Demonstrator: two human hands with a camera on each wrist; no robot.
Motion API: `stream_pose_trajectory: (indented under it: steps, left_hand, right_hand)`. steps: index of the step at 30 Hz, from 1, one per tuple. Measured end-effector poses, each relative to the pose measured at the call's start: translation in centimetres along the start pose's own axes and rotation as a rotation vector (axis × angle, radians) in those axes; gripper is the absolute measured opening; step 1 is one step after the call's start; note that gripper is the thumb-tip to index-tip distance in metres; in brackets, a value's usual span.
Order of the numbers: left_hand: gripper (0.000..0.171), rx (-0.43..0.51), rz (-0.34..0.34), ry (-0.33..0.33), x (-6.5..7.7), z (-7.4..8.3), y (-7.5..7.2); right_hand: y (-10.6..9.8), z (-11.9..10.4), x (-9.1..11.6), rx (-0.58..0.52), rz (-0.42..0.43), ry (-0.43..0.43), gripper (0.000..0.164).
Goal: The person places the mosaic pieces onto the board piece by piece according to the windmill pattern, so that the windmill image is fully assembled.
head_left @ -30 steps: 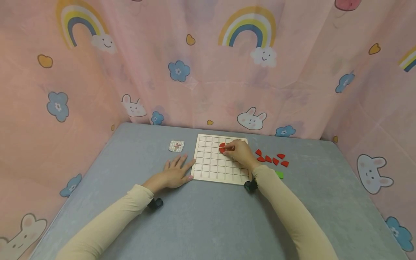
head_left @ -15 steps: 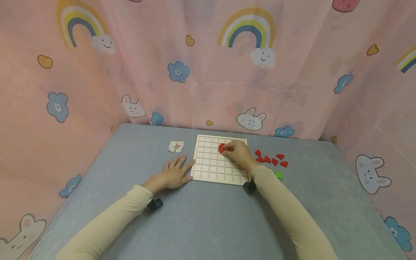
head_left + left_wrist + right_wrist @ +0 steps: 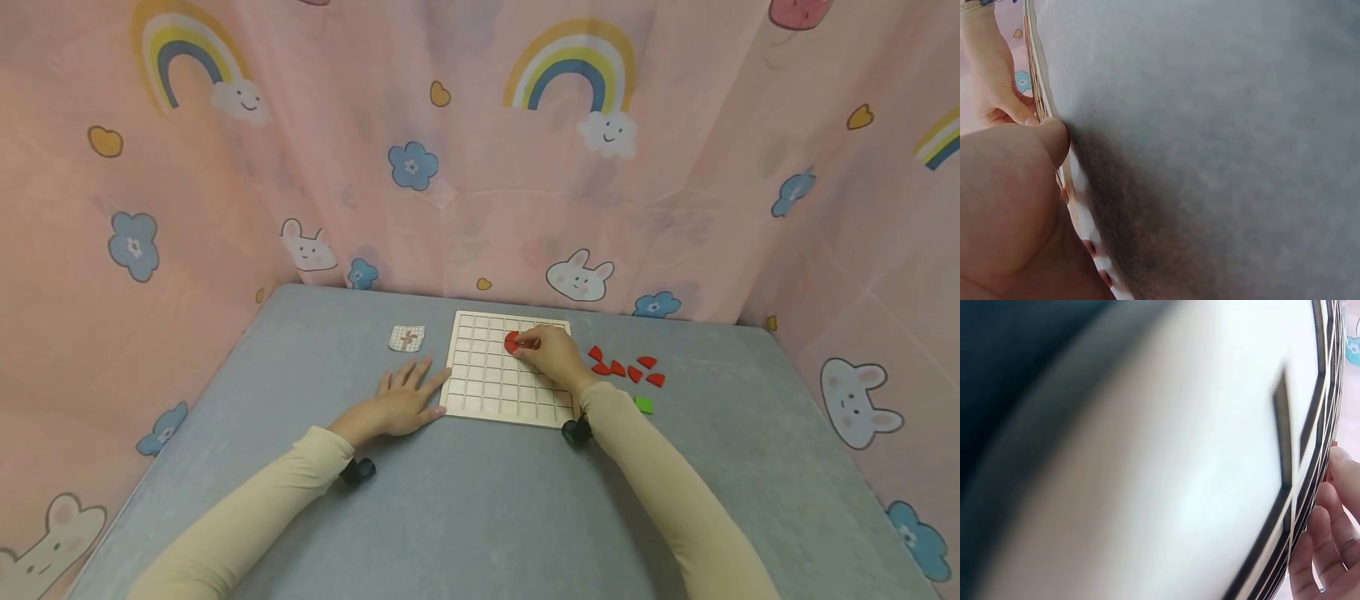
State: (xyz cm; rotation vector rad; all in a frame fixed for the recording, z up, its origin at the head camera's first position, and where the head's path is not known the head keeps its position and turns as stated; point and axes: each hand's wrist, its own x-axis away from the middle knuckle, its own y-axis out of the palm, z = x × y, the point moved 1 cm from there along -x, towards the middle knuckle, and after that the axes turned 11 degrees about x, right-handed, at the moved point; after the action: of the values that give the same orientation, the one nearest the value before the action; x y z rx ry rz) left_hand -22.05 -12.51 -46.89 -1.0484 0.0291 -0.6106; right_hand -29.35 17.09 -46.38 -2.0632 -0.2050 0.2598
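A pale wooden grid board (image 3: 480,367) lies on the grey table. On its upper middle squares sit red quarter-circle tiles (image 3: 511,343), partly covered by fingertips. My right hand (image 3: 553,354) pinches one of these tiles between thumb and finger; a sliver of red shows by the fingertips in the right wrist view. The other fingers of that hand (image 3: 1335,531) are curled near the board. My left hand (image 3: 401,406) rests on the table with spread fingers, its thumb and index finger touching the board's left edge. In the left wrist view, the thumb (image 3: 1054,142) meets that edge.
Several loose red quarter-circle tiles (image 3: 635,373) lie right of the board, with a green square tile (image 3: 644,405) nearer me. A small card (image 3: 407,337) with a gridded red pattern lies to the left. A pink patterned curtain (image 3: 480,200) encloses the table's back and sides.
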Motion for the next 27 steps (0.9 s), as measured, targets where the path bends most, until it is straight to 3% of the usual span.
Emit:
stream_pose_trajectory:
  steps: [27]
  left_hand:
    - [0.068,-0.004,-0.012,-0.008,0.17,0.32,-0.31]
  right_hand:
    - [0.46,0.17,-0.20,-0.066,0.039,0.038,0.026]
